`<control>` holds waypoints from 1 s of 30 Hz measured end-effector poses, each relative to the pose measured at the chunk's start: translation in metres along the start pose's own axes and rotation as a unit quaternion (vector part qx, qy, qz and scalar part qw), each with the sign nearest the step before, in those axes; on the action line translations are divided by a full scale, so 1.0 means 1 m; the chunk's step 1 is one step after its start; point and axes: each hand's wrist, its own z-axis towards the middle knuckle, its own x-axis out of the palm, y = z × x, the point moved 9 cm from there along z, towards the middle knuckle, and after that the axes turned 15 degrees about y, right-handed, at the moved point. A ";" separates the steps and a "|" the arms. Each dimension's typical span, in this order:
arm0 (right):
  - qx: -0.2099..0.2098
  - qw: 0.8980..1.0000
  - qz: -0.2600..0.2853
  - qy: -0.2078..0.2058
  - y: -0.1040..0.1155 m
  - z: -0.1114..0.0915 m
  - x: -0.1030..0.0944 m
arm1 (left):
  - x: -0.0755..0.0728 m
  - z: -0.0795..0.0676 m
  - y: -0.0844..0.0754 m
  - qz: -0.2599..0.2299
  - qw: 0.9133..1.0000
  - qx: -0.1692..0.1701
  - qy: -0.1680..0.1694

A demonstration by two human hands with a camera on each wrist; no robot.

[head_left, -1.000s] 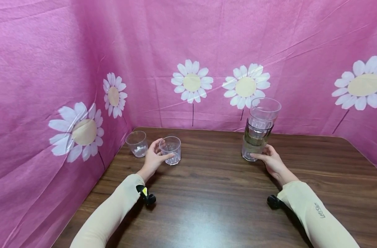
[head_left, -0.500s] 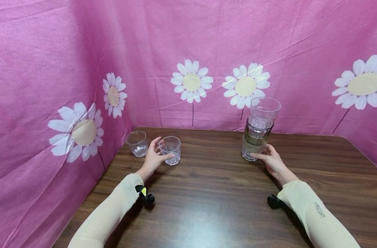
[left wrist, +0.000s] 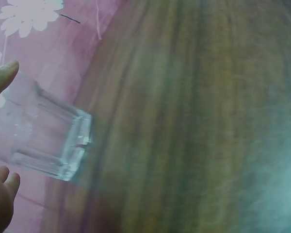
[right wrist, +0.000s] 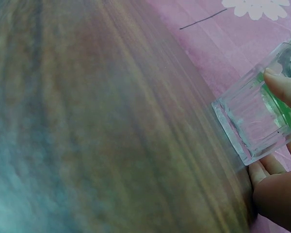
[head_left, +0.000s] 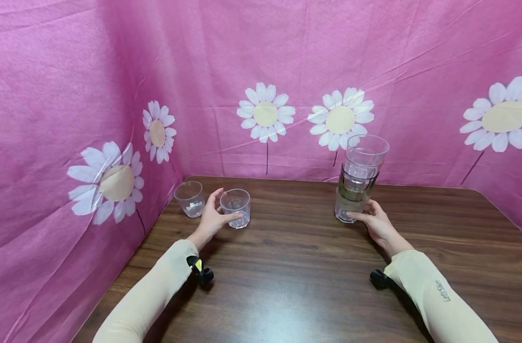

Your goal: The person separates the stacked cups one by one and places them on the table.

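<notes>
Currently, the left hand (head_left: 211, 220) holds a clear glass (head_left: 236, 212) standing on the table (head_left: 286, 267), thumb across its front; another glass (head_left: 189, 199) stands just beside that hand's fingers, leaving little room leftward. The right hand (head_left: 377, 226) grips the lowest glass (head_left: 342, 210) of a stack (head_left: 357, 182); a flowered pink cloth (head_left: 218, 71) rises close behind the table.

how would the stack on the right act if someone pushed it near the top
The stack would probably tip rather than slide, being tall above a narrow base. Its clear, faceted walls look stiff, so it likely won't squash. The right hand grips only low down, so the upper part might sway.
</notes>
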 end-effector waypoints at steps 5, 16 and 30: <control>0.002 1.000 -0.001 0.001 0.000 0.000 0.001 | -0.007 0.002 -0.014 0.026 0.999 0.015 -0.012; -0.002 1.000 0.000 0.003 0.000 -0.002 0.000 | -0.007 0.017 -0.048 0.048 0.997 0.051 -0.020; 0.002 1.000 -0.004 0.001 0.002 0.000 0.002 | 0.028 0.050 -0.085 0.051 0.995 0.078 0.021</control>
